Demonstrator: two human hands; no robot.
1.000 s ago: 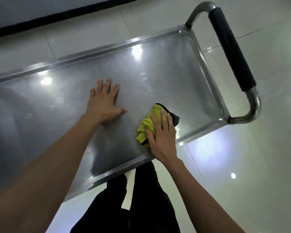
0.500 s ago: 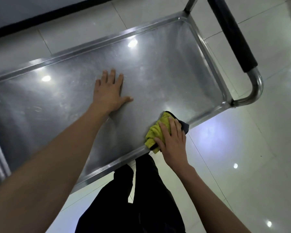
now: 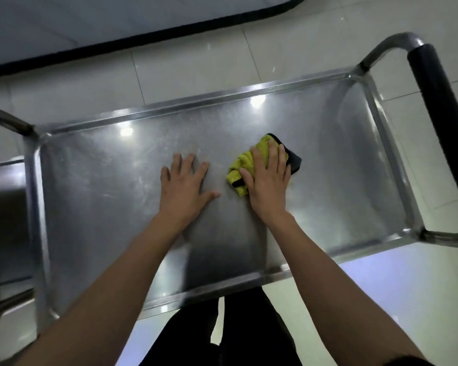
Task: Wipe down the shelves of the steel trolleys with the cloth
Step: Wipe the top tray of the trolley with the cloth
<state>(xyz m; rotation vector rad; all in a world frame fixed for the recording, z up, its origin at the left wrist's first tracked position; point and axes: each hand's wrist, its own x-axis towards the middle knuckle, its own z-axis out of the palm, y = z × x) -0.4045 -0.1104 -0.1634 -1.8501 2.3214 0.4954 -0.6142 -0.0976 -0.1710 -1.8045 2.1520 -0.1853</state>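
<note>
Two hands mid-shelf, left hand [image 3: 184, 184] flat with fingers released, right hand [image 3: 269, 180] pressing cloth [image 3: 242, 165], shelf [image 3: 117, 207] rims well apart.

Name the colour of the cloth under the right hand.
Yellow-green cloth with black edging, head view.

The cloth [image 3: 245, 161] was seen as bright yellow-green, edged in black. The trolley shelf [image 3: 111, 186] was shown in dull silver-grey steel, flecked with white light spots. A black grip [image 3: 439, 114] was carried by the handle. Pale cream tiles were laid on the floor [image 3: 185, 72].
</note>
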